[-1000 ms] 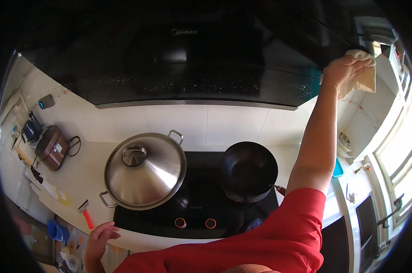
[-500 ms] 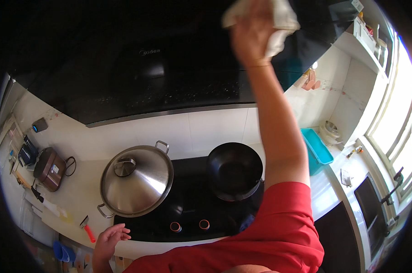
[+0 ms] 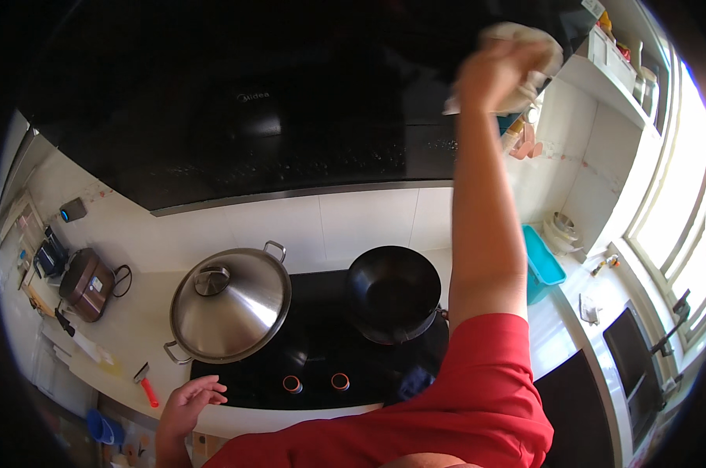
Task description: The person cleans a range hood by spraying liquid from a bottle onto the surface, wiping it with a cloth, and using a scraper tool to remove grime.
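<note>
High at the upper right, my right hand [image 3: 489,78] grips a whitish cloth [image 3: 542,53] and presses it to the glossy black face of the range hood [image 3: 197,148], close to its right edge. Motion blurs the fingers and cloth a little. Droplets or specks mark the hood's lower strip. Low at the left, my left hand [image 3: 186,405] is empty, fingers loosely bent and apart, by the front left corner of the black cooktop [image 3: 314,339]. A steel pan with a domed lid [image 3: 240,308] covers the left burner; a black wok [image 3: 392,292] sits on the right one.
A red-handled scraper [image 3: 147,388] lies on the counter left of my left hand. Farther left stands a brown rice cooker [image 3: 87,285]. A turquoise basin [image 3: 543,265] and the sink [image 3: 638,366] are at the right, below the window. A wall shelf [image 3: 606,82] juts out near the hood.
My right hand has swept the cloth rightward and slightly down across the hood toward its right edge. The left hand stays almost in place.
</note>
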The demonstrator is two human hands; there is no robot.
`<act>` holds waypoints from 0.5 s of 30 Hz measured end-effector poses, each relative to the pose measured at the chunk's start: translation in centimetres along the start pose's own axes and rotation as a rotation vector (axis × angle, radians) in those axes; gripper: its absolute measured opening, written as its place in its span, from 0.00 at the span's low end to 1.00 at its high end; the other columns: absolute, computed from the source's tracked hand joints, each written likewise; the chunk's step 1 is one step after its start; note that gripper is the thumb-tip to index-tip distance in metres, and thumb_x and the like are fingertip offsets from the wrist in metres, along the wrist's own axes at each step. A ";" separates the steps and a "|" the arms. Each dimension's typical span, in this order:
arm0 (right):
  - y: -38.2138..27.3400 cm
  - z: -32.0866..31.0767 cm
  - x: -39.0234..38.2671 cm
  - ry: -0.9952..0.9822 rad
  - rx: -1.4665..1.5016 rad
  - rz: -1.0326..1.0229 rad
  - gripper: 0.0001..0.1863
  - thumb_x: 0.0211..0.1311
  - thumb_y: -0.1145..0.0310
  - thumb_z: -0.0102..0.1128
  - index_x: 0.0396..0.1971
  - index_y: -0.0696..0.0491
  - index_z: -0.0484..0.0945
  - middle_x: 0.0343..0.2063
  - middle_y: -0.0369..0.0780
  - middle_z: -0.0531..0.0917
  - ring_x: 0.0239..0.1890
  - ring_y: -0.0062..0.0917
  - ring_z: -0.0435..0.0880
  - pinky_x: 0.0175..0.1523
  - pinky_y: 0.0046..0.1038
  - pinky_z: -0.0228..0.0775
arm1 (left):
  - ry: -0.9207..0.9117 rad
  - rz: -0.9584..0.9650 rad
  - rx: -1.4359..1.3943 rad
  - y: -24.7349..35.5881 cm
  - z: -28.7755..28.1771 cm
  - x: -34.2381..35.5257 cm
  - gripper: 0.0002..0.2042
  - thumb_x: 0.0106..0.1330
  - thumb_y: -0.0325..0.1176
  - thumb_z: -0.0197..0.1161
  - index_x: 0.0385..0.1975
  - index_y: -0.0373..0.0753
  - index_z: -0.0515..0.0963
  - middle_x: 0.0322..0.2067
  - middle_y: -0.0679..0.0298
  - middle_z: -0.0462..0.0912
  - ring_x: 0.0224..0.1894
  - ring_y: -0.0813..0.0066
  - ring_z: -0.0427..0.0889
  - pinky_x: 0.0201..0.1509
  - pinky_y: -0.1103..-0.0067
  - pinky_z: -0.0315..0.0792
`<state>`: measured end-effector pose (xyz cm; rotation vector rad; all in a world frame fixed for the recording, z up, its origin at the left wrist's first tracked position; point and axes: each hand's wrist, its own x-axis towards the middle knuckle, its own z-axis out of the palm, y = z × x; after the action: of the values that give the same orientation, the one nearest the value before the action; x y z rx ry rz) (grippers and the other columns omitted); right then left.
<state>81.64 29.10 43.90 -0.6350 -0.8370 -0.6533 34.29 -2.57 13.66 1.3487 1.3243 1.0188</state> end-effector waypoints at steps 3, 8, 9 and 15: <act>-2.0 -1.5 1.3 0.037 -0.189 0.147 0.36 0.71 0.56 0.36 0.66 0.66 0.39 0.68 0.59 0.40 0.71 0.50 0.38 0.73 0.40 0.31 | 0.022 -0.050 0.009 -0.4 0.0 -0.4 0.15 0.69 0.27 0.50 0.54 0.31 0.70 0.43 0.53 0.80 0.40 0.69 0.82 0.47 0.77 0.75; -5.9 0.6 -6.8 -0.246 -0.212 -0.121 0.35 0.70 0.57 0.42 0.68 0.62 0.42 0.67 0.58 0.45 0.71 0.49 0.43 0.71 0.43 0.34 | -0.087 0.017 0.002 0.0 1.5 0.5 0.15 0.70 0.27 0.48 0.54 0.31 0.70 0.43 0.52 0.79 0.41 0.67 0.82 0.48 0.74 0.75; -5.0 0.2 -5.1 -0.162 0.028 -0.074 0.35 0.69 0.58 0.43 0.68 0.60 0.43 0.67 0.58 0.49 0.69 0.46 0.50 0.70 0.41 0.41 | -0.104 0.039 0.013 0.3 1.6 0.7 0.15 0.70 0.27 0.48 0.54 0.31 0.70 0.43 0.53 0.79 0.41 0.67 0.82 0.48 0.74 0.75; -2.3 -1.6 -2.0 -0.130 -0.085 -0.003 0.32 0.71 0.61 0.36 0.67 0.64 0.41 0.68 0.56 0.43 0.71 0.50 0.40 0.73 0.42 0.33 | -0.109 0.017 0.020 -1.0 1.4 1.1 0.15 0.70 0.27 0.48 0.54 0.32 0.69 0.44 0.53 0.79 0.41 0.67 0.82 0.48 0.74 0.75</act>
<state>79.67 27.03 42.02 -0.7594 -0.9347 -0.6582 35.56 -1.58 12.29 1.4130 1.2468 0.9319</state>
